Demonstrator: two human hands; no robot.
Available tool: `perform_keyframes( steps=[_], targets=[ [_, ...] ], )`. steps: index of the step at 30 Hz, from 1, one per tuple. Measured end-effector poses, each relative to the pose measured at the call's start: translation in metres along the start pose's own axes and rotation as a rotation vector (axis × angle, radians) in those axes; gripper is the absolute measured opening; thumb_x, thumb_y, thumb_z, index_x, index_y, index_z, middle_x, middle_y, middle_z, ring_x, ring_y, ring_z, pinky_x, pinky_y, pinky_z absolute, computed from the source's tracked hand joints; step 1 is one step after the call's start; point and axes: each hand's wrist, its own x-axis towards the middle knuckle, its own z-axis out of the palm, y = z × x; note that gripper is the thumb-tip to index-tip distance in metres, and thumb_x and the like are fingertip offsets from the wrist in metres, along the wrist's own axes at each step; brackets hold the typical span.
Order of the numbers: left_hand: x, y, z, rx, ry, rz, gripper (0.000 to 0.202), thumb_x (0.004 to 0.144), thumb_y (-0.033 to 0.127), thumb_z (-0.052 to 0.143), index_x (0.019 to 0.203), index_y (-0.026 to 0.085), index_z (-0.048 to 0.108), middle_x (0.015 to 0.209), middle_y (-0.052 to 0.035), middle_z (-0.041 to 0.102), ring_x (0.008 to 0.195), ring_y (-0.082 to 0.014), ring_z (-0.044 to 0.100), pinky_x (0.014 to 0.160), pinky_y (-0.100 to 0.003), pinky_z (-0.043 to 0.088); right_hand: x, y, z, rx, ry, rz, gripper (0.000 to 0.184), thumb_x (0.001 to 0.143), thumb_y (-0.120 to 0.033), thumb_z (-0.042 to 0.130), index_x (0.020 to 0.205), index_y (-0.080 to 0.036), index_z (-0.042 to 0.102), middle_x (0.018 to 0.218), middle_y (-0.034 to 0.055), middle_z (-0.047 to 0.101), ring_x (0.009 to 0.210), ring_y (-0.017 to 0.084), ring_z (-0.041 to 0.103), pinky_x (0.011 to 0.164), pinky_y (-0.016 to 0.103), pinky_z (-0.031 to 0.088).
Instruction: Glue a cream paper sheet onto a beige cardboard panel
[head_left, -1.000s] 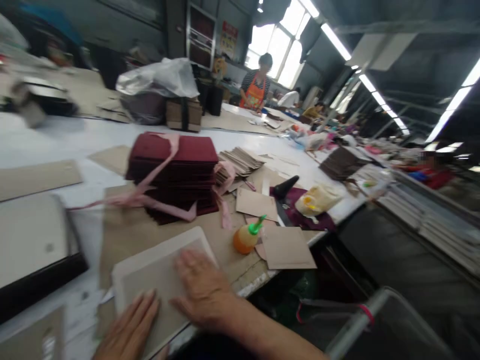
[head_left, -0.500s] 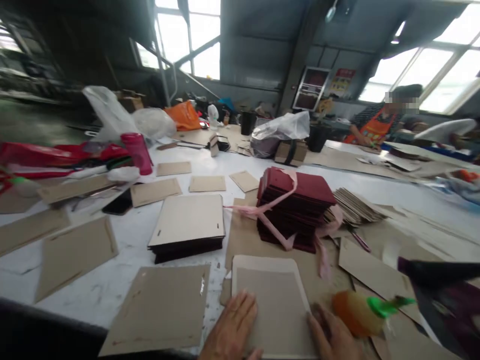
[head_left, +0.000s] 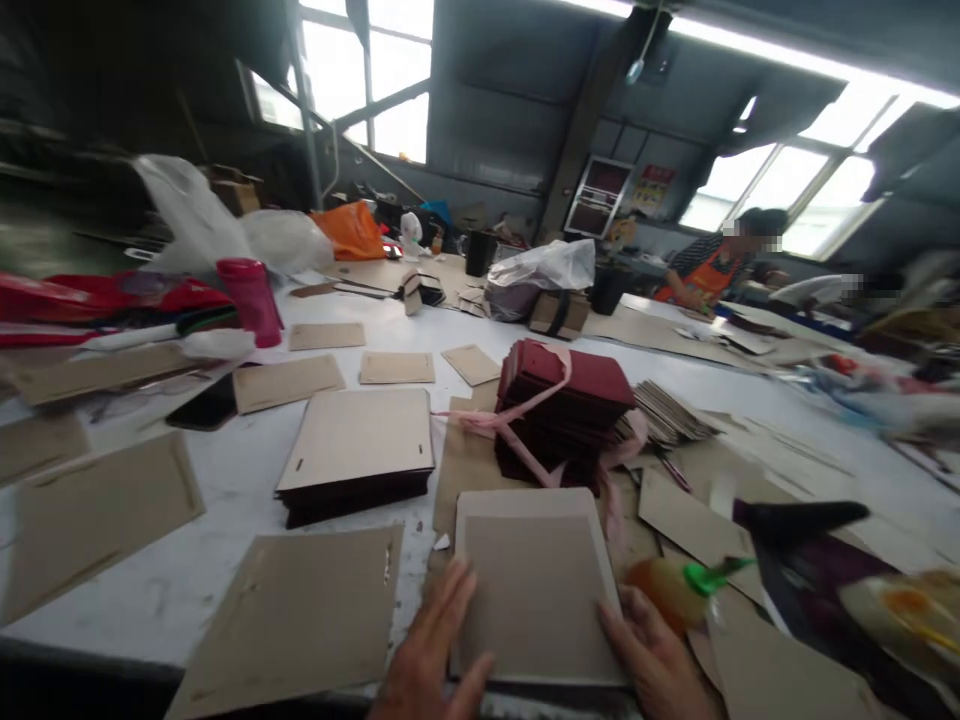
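In front of me lies a grey-beige board panel (head_left: 536, 590) with a paler border along its top and sides and a dark lower edge. My left hand (head_left: 431, 650) is at its left edge, fingers stretched out and thumb apart. My right hand (head_left: 656, 655) holds the right edge between thumb and fingers. Left of the panel lies a loose cardboard sheet (head_left: 300, 610) with brown marks near its edges. Behind it sits a stack of pale-topped boards (head_left: 360, 435). A pile of dark red panels (head_left: 570, 385), tied with pink ribbon (head_left: 525, 455), stands beyond my hands.
A bottle of amber liquid with a green nozzle (head_left: 667, 590) stands right of my right hand. Cardboard pieces (head_left: 97, 515), a black phone (head_left: 202, 402) and a pink tumbler (head_left: 251, 300) are on the left. Across the table, a person in an orange apron (head_left: 709, 280) works.
The view has swung slightly right, so most things appear further left. My left hand has slid off the panel's face to its left edge; my right hand stays at the right edge.
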Motion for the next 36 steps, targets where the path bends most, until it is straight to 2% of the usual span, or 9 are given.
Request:
perform_keyframes(
  steps=[4,7,9,12,15,20,28,32,36],
  targets=[
    [0.001,0.009,-0.003,-0.430,0.160,-0.504,0.055,0.086,0.042,0.051,0.136,0.026,0.034,0.140,-0.0052,0.038,0.130,-0.0256,0.029,0.108,-0.045,0.024,-0.012,-0.016,0.001,0.102,-0.028,-0.033,0.043,0.063,-0.049,0.075,0.087,-0.018,0.057,0.083,0.0031,0.068,0.078,0.021,0.063,0.071,0.029,0.049],
    [0.014,0.018,-0.002,-0.907,0.229,-0.731,0.077,0.072,0.052,0.067,0.134,0.018,0.036,0.134,-0.0116,0.046,0.128,-0.0288,0.034,0.106,-0.043,0.031,-0.019,-0.017,-0.001,0.186,-0.040,-0.034,0.042,0.063,-0.048,0.076,0.086,-0.019,0.057,0.083,0.0029,0.068,0.078,0.021,0.063,0.070,0.030,0.049],
    [0.026,0.028,-0.008,-1.184,0.194,-0.828,0.088,0.060,0.048,0.079,0.131,0.013,0.040,0.123,-0.0155,0.055,0.120,-0.0326,0.044,0.100,-0.042,0.041,-0.022,-0.013,-0.001,0.229,-0.058,-0.025,0.042,0.064,-0.047,0.076,0.088,-0.019,0.057,0.084,0.0032,0.068,0.079,0.021,0.063,0.069,0.030,0.049],
    [0.041,0.044,-0.024,-1.418,0.007,-0.933,0.080,0.055,0.038,0.084,0.122,0.012,0.049,0.112,-0.0147,0.063,0.110,-0.0348,0.053,0.092,-0.041,0.050,-0.024,-0.007,-0.003,0.274,-0.096,-0.032,0.040,0.067,-0.045,0.075,0.090,-0.019,0.056,0.086,0.0032,0.068,0.080,0.020,0.063,0.070,0.029,0.049],
    [0.047,0.054,-0.036,-1.496,-0.093,-0.988,0.075,0.055,0.032,0.085,0.120,0.014,0.052,0.111,-0.0124,0.064,0.108,-0.0340,0.055,0.086,-0.039,0.054,-0.024,-0.001,-0.007,0.321,-0.150,-0.044,0.036,0.071,-0.044,0.072,0.091,-0.020,0.054,0.087,0.0023,0.068,0.083,0.019,0.063,0.072,0.029,0.049],
    [0.047,0.056,-0.036,-1.494,-0.079,-0.994,0.076,0.057,0.028,0.083,0.124,0.016,0.048,0.111,-0.0106,0.064,0.103,-0.0317,0.059,0.081,-0.038,0.056,-0.021,0.004,-0.012,0.316,-0.156,-0.070,0.034,0.073,-0.044,0.071,0.090,-0.019,0.056,0.089,0.0020,0.067,0.087,0.019,0.062,0.076,0.029,0.049],
    [0.068,0.060,-0.046,-1.462,0.064,-0.900,0.071,0.061,0.024,0.080,0.124,0.016,0.048,0.109,-0.0087,0.065,0.097,-0.0275,0.063,0.081,-0.033,0.056,-0.025,0.018,-0.011,0.256,0.038,-0.049,0.053,0.064,-0.058,0.072,0.091,-0.014,0.060,0.073,0.0051,0.068,0.065,0.016,0.064,0.057,0.024,0.050],
    [0.074,0.055,-0.051,-1.455,0.096,-0.862,0.068,0.060,0.021,0.080,0.122,0.018,0.051,0.105,-0.0076,0.066,0.092,-0.0262,0.064,0.075,-0.031,0.057,-0.023,0.023,-0.017,0.200,-0.017,-0.022,0.058,0.059,-0.062,0.072,0.090,-0.015,0.057,0.064,0.0002,0.064,0.054,0.012,0.059,0.047,0.021,0.046],
    [0.072,0.061,-0.047,-1.392,0.058,-0.983,0.065,0.058,0.018,0.081,0.117,0.019,0.054,0.097,-0.0057,0.067,0.087,-0.0261,0.065,0.075,-0.035,0.056,-0.034,0.021,-0.015,0.182,-0.049,-0.001,0.067,0.051,-0.074,0.066,0.085,-0.018,0.051,0.059,-0.0052,0.059,0.048,0.008,0.054,0.043,0.017,0.041]
  ],
)
